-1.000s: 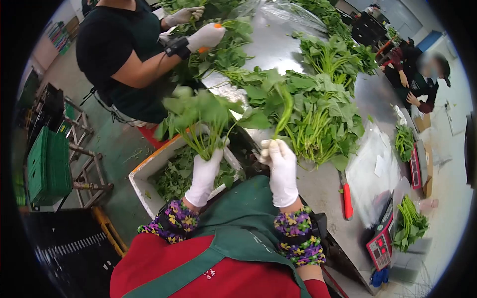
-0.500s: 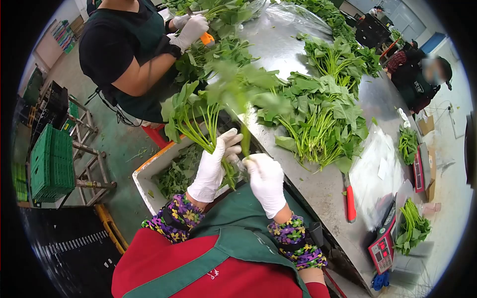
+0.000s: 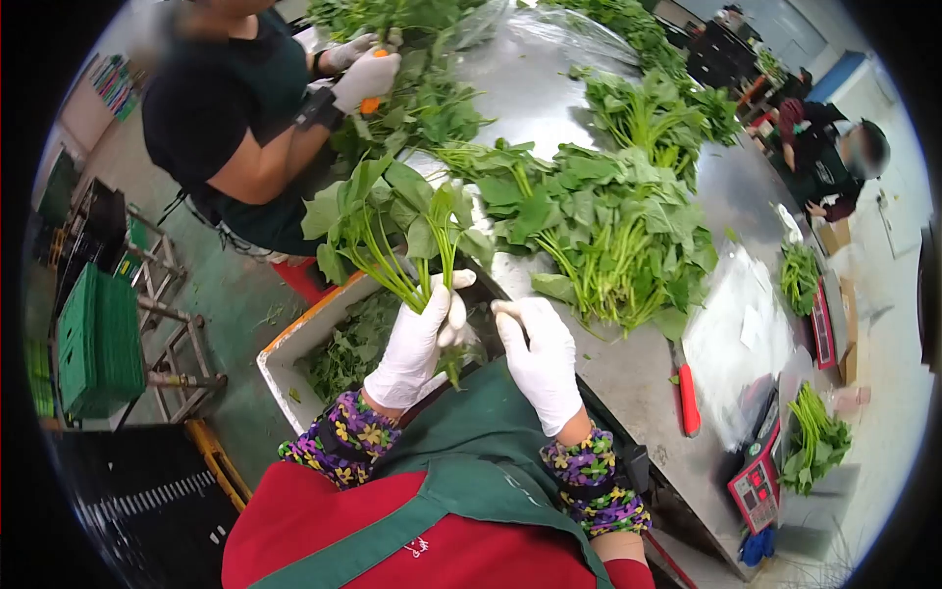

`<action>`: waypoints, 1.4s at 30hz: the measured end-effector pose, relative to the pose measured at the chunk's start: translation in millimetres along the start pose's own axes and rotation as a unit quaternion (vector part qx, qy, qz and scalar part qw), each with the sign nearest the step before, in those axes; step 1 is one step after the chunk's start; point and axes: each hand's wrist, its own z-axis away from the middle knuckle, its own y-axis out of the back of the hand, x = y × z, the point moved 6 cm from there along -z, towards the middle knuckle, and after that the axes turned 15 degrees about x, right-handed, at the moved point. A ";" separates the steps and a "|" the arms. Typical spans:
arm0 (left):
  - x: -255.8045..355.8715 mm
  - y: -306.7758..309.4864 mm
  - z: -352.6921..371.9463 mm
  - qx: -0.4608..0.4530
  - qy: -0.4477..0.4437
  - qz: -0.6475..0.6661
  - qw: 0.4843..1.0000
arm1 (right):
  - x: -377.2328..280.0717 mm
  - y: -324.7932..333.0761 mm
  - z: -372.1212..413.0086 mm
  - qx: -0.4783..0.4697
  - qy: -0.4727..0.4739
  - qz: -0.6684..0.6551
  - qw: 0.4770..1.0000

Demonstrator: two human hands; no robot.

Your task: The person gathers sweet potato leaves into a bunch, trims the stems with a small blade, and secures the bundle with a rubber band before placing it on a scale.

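My left hand (image 3: 410, 351), in a white glove, is closed round the stems of a small bunch of leafy greens (image 3: 383, 240), leaves pointing up and away from me. To its right, my right hand (image 3: 539, 358), also gloved, is held near the table edge; its thumb and fingers are apart and nothing shows between them. A large pile of greens (image 3: 618, 236) lies on the metal table (image 3: 628, 393), just beyond my right hand. Below my left hand is a white bin (image 3: 280, 365) with loose leaves inside.
A co-worker (image 3: 240, 128) at the upper left handles greens, with an orange-handled tool. Right of the pile are a red-handled knife (image 3: 689, 401), plastic bags (image 3: 736, 334) and a red scale (image 3: 756, 488). Green crates (image 3: 96, 344) stand at left. Another person (image 3: 824, 157) is at the upper right.
The blurred stem by my right hand has left it, and more stems now stand in my left hand. My right hand has opened and shifted slightly right. The co-worker's hands have moved left.
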 end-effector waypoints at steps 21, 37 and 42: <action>-30.5 12.4 -1.0 0.086 0.122 0.036 0.988 | 70.6 47.9 5.1 -0.029 0.072 0.455 0.887; -41.3 5.7 5.2 0.096 0.126 0.037 0.987 | 81.8 63.1 -1.1 0.067 -0.430 -0.326 0.840; -38.2 -2.8 1.0 0.124 0.102 0.070 0.985 | 60.4 65.5 12.0 0.138 -0.391 -0.419 0.808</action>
